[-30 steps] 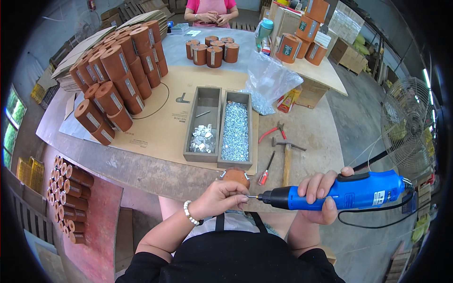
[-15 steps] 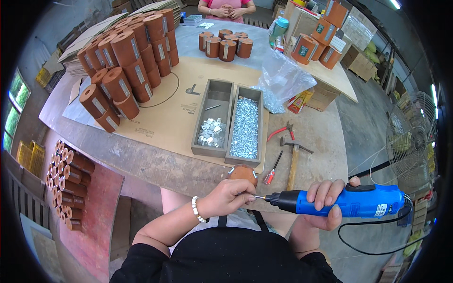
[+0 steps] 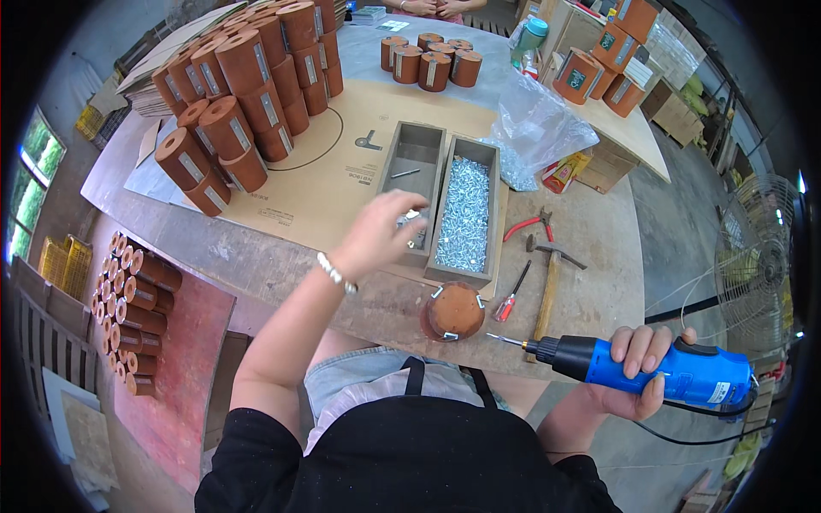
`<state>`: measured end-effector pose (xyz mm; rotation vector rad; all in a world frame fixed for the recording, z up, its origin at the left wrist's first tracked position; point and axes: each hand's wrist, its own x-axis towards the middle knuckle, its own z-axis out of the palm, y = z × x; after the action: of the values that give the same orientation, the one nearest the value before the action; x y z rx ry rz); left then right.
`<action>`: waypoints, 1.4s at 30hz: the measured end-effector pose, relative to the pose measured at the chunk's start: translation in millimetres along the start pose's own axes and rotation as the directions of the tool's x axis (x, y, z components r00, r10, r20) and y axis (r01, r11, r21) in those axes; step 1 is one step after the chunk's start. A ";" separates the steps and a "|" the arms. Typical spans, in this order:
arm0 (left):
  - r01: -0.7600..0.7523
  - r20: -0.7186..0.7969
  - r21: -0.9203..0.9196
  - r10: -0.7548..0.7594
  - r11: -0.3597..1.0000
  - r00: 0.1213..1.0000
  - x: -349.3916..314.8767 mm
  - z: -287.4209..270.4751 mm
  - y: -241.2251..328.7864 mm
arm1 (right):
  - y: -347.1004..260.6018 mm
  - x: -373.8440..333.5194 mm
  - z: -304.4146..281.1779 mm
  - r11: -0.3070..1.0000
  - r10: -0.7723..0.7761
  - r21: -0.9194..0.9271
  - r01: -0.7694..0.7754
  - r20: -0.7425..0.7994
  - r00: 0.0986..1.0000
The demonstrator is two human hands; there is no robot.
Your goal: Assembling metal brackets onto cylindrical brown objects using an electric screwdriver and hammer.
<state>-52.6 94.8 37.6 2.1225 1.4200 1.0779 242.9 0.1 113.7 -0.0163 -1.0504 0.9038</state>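
My left hand (image 3: 376, 232) is over the near end of the left grey box (image 3: 417, 141), fingers apart above small silvery metal pieces (image 3: 412, 215) that it partly hides. A blue electric screwdriver (image 3: 658, 376) is gripped in my right hand (image 3: 640, 363), its bit pointing left. Whether a screw sits on the thin silvery tip (image 3: 496, 337) I cannot tell. Just left of that tip, a reddish-brown cylinder (image 3: 456, 311) stands at the table's front edge, with several small metal clips around its top rim. Shiny screws (image 3: 463, 214) fill the right grey box (image 3: 493, 162).
Right of the boxes lie red-handled pliers (image 3: 530, 224), a hammer (image 3: 548, 295) and a red screwdriver (image 3: 506, 306). Stacked brown cylinders (image 3: 244, 64) stand at the far left, more (image 3: 434, 73) at the back. A plastic bag (image 3: 547, 115) rests beside the screw box. Another person's hands (image 3: 436, 8) show beyond the table.
My left hand has left the screwdriver's tip and moved up and left to the left box. The screwdriver has shifted slightly right, and the brown cylinder now stands uncovered. The view has shifted slightly.
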 end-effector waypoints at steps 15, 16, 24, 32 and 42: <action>-0.157 0.490 0.704 -0.313 0.693 0.814 42.0 39.2 -40.1 | -10.4 -6.2 -10.0 0.998 0.006 -0.063 -0.011 -0.076 0.997; -0.156 0.488 0.705 -0.314 0.692 0.815 41.4 39.1 -40.5 | -10.2 -6.6 -10.5 0.998 0.008 -0.060 -0.013 -0.085 0.996; -0.152 0.507 0.659 -0.285 0.737 0.814 43.9 37.7 -42.8 | -12.3 -6.7 -11.5 0.997 0.014 -0.068 -0.023 -0.119 0.993; -0.090 0.516 0.606 -0.304 0.790 0.801 46.0 30.2 -43.7 | -14.8 -9.6 -12.2 0.998 0.011 -0.057 -0.017 -0.109 0.994; 0.051 0.347 0.371 -0.190 0.927 0.918 50.0 8.7 -39.6 | -14.2 -8.7 -13.9 0.998 0.012 -0.055 -0.019 -0.113 0.994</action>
<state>-60.4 157.5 25.4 2.2821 1.6144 0.3456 260.7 -9.4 105.7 -0.1211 -0.9715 0.8773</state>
